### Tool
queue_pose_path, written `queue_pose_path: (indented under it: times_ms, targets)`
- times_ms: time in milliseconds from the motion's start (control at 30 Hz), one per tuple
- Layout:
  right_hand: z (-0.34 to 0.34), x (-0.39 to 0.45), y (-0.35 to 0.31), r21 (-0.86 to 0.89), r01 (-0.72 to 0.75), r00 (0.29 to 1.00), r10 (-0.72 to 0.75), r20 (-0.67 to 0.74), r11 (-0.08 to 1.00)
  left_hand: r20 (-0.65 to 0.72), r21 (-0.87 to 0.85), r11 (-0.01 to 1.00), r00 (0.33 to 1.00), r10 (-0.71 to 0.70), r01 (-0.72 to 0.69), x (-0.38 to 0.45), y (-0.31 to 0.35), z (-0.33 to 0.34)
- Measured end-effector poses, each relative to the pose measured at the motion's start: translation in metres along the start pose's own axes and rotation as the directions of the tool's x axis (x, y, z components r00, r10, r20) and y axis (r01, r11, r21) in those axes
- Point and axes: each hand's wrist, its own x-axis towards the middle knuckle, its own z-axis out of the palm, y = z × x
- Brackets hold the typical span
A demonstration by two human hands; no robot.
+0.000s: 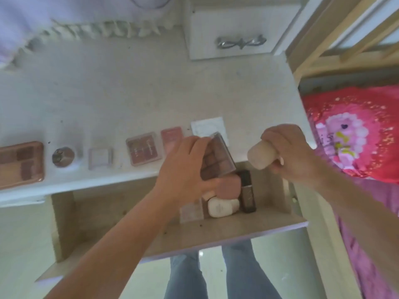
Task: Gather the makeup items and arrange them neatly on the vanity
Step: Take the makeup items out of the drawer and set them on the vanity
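Brown palette and cream bottle are lifted out of the open drawer, on the way to the row on the vanity.

Head view: the left hand (183, 167) grips a brown eyeshadow palette (218, 158) over the far edge of the drawer (216, 231); the right hand (287, 152) holds a cream bottle (259, 155), fingers curled round it. I judge the gathering step half done: a pink case (228, 187), a white bottle (222, 207) and a dark tube (247, 190) wait in the drawer. The next move calls for free places on the vanity top (129, 93), probably right of the pink compact (172, 135). Lettering on the items is too blurred to read.
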Motion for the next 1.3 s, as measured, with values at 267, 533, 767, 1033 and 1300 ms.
queue_pose_path:
  times_ms: [267, 533, 767, 1033, 1300]
  targets:
    - [-0.001, 0.040, 0.094, -0.067, 0.304, 0.947, -0.293, 0.130, 0.950, 0.102, 0.229, 0.973, 0.995, -0.007, -0.017, 0.112, 0.045, 0.031]
    - [0.017, 0.046, 0.104, 0.260, 0.253, 0.959, -0.276, 0.058, 0.932, 0.131, 0.279, 0.957, 0.984, -0.118, 0.077, 0.113, 0.038, 0.048]
    - [0.028, 0.018, 0.086, 0.503, -0.033, 0.997, -0.007, 0.077, 0.863, 0.158, 0.290, 0.954, 0.980, -0.122, 0.072, 0.112, 0.043, 0.052]
    - [0.021, 0.009, 0.073, 0.428, 0.026, 0.997, 0.008, -0.079, 0.904, -0.344, 0.186, 0.982, 0.933, 0.104, -0.041, 0.052, 0.047, 0.065]
    - [0.068, -0.057, -0.012, 0.472, 0.141, 0.979, -0.193, 0.064, 0.870, 0.292, 0.274, 0.801, 0.748, -0.597, 0.533, -0.058, -0.033, 0.133]
